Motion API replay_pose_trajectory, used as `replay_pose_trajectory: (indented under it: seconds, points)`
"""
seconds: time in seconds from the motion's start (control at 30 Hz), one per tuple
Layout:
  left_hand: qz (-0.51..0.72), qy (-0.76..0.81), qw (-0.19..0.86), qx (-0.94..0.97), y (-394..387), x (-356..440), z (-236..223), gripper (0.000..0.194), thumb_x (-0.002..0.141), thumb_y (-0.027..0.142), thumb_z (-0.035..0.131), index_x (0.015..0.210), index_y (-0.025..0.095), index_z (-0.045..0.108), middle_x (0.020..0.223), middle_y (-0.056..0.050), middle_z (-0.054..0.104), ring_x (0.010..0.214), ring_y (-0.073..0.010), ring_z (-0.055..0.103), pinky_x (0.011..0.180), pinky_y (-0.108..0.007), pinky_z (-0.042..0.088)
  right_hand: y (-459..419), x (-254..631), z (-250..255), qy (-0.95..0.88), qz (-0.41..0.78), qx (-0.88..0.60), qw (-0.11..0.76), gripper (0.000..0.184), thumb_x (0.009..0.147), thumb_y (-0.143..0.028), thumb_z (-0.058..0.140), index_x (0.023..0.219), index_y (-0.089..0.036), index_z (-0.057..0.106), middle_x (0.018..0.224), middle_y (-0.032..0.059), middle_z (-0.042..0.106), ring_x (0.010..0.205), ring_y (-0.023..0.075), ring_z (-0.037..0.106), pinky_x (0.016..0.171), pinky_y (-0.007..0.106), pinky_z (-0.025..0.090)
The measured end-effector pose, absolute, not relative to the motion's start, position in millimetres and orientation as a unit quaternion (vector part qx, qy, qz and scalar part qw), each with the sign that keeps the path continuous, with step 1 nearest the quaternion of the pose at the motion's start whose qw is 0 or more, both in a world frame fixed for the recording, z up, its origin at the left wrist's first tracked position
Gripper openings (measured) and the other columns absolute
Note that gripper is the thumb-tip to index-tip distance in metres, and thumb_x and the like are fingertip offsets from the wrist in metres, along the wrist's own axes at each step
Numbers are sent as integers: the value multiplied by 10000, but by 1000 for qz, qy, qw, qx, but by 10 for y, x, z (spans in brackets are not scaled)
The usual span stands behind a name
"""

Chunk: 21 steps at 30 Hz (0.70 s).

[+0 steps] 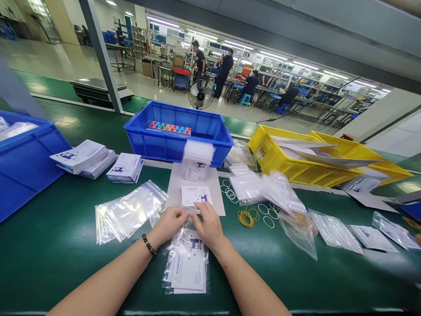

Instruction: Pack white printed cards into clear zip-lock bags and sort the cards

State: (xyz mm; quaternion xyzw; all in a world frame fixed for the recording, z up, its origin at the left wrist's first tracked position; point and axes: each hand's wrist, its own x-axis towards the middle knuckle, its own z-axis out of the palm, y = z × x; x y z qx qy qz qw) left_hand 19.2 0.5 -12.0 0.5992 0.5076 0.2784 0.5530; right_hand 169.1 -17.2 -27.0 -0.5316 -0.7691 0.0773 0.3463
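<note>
Printed booklets (189,267) in clear bags (206,285) lie overlapping by the surface's (108,281) front edge, between the person's forearms. At the bags' far end, the left hand (169,226) is pinched closed on the clear plastic; the right hand (208,226) has its fingers partly extended over the same end, and whether it grips cannot be told. Just beyond, a booklet stack (194,195) sits on a grey sheet (217,197). Empty-looking bags (131,210) fan out to the left; yellow rubber bands (245,218) lie right, before yellow bins (286,164), with a blue bin (174,147) toward the far edge
</note>
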Motion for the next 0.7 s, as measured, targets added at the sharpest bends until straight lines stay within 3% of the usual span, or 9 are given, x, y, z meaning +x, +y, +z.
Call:
replay_pose_trajectory:
  seconds: [0.07,0.13,0.2,0.3,0.43,0.5,0.6,0.7]
  points:
    - [283,528,562,570,58,130,-117,328,691,436,456,487,206,342,461,60,315,440,-87,276,452,-236,242,-196,1696,-239,-803,80,-488,333,218,853,-281,465,987,-166,593,885,100,587,796,199,536,698,303,442]
    - [300,534,541,576,86,70,-86,318,737,441,427,530,199,409,490,41,383,467,-109,351,471,-243,299,-209,1706,-209,-815,102,-477,313,191,859,-229,430,885,-185,614,781,72,583,716,181,523,659,294,431]
    - [343,513,464,636,85,22,-30,261,777,405,424,670,188,523,653,-13,536,649,-160,497,593,-269,395,-206,1731,-174,-805,155,-479,315,226,863,-179,391,810,-190,610,703,46,570,662,161,518,631,275,421]
    - [324,421,346,774,64,-24,56,180,790,291,473,899,209,590,893,-54,609,931,-206,517,809,-313,402,-188,1802,-105,-776,255,-476,325,205,847,-174,414,760,-196,598,690,22,573,664,144,533,633,254,421]
    - [200,449,349,798,84,-67,83,141,754,306,542,815,202,616,673,-7,554,703,-182,520,666,-293,398,-178,1906,-20,-753,353,-480,277,192,793,-215,515,603,-188,531,582,-32,508,555,102,462,536,211,366]
    - [184,483,381,767,106,-81,63,220,754,378,539,850,199,622,619,18,525,626,-167,505,595,-271,374,-176,1941,-5,-749,382,-475,261,259,766,-253,563,533,-182,473,541,-46,459,514,87,414,495,201,329]
    - [163,500,423,738,118,-72,30,500,795,465,465,1203,181,525,611,28,549,600,-173,526,563,-262,366,-145,1978,-33,-746,390,-459,285,287,772,-280,557,516,-181,473,570,-32,479,552,98,451,542,214,369]
    - [124,526,413,733,103,-34,14,636,834,507,385,1365,157,371,745,-37,648,725,-223,591,599,-280,392,-56,2035,-121,-692,307,-545,360,158,785,-296,523,699,-187,599,715,14,569,621,127,506,614,253,410]
